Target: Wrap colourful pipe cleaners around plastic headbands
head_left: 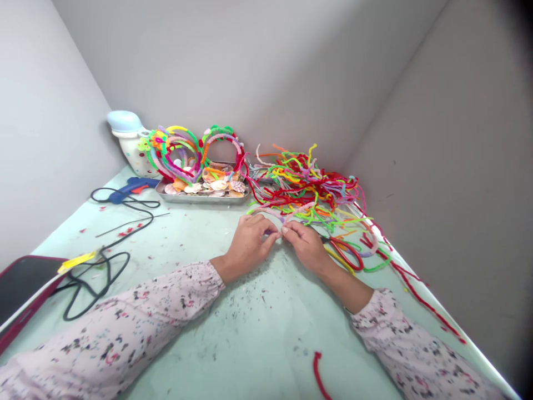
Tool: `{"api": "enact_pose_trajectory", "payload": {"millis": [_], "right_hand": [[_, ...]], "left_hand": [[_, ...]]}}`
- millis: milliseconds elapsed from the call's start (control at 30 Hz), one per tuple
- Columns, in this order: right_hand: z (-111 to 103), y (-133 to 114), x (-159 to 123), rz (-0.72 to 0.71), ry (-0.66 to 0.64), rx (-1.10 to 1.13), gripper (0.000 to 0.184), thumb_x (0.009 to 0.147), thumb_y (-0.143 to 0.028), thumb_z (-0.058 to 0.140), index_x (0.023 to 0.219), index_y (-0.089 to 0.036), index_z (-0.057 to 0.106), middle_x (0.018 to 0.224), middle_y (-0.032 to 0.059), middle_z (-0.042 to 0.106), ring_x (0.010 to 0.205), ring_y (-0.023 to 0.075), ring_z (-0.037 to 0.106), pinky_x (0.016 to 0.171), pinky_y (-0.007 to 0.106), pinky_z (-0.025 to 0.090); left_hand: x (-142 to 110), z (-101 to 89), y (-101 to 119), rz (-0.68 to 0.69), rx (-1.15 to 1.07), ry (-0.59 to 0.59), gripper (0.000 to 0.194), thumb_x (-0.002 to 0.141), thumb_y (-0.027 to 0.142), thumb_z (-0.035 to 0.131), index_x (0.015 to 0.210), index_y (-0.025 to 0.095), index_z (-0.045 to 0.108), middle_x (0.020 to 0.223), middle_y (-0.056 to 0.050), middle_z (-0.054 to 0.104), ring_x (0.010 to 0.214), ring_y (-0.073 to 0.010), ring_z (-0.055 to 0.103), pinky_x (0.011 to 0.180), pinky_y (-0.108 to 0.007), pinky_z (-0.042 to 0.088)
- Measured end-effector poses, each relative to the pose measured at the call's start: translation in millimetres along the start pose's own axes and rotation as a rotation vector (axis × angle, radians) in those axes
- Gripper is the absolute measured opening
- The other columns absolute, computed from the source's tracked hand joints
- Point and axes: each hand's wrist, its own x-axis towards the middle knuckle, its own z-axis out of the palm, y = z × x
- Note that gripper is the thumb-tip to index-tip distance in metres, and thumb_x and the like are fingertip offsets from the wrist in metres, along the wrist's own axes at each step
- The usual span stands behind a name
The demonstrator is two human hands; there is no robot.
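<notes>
Over the middle of the table my left hand (252, 243) and my right hand (307, 245) are close together, thumbs and forefingers pinched. Between them is a pale pink and lilac pipe cleaner (300, 210), its lengths rising behind the fingertips. The exact spot where the fingers grip it is partly hidden. Just behind my hands spreads a tangled heap of colourful pipe cleaners (300, 178). Red-handled scissors (348, 254) lie beside my right hand, their blades mostly covered.
A metal tray (200, 199) holds shells and pipe-cleaner headbands (222, 136). Left of it are a white bottle (135, 147) and a blue glue gun (129, 190) with a looping black cord. A dark red-edged tray (31, 278) sits far left. Loose red pipe cleaner (320, 375) lies in front.
</notes>
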Motion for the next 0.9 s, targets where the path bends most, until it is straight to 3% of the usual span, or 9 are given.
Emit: {"api": "enact_pose_trajectory", "payload": {"millis": [567,900], "right_hand": [[1.9,-6.9,-3.4,-0.084,0.122,-0.042,0.016,0.087,-0.034,0.052,0.086,-0.022,0.061,0.095,0.0033,0.067,0.090,0.0196,0.059,0.081,0.031,0.043],[1.4,-7.6,-3.9,-0.083,0.137,-0.065,0.015,0.087,-0.034,0.054,0.085,-0.021,0.060,0.091,0.0025,0.066,0.086,0.0184,0.060,0.080,0.030,0.043]], "left_hand": [[1.3,-1.7,-0.3,-0.023,-0.003,0.015,0.009,0.084,0.025,0.062,0.079,0.018,0.061,0.079,-0.002,0.065,0.081,-0.0188,0.060,0.081,-0.036,0.041],[1.2,-1.4,-0.7,-0.060,-0.026,0.017,0.010,0.084,0.027,0.062,0.079,0.018,0.062,0.080,-0.001,0.066,0.080,-0.0180,0.059,0.082,-0.036,0.040]]}}
